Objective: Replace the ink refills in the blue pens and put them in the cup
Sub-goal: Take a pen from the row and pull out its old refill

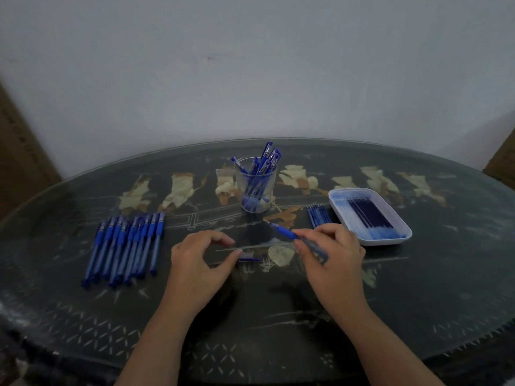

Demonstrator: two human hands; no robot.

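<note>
Dark oval surface against a plain wall, boxes at the sides.
The surface [278, 316] was glass-topped, with pale painted motifs and a patterned border; the wall [250, 65] was pale grey; a brown cardboard box [19, 151] stood far left and another brown box [501, 160] far right.

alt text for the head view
A right hand holds a blue pen over a dark table, the left hand beside a small blue part. Behind are a clear cup of pens, a row of pens at left and a white tray of refills at right.
</note>
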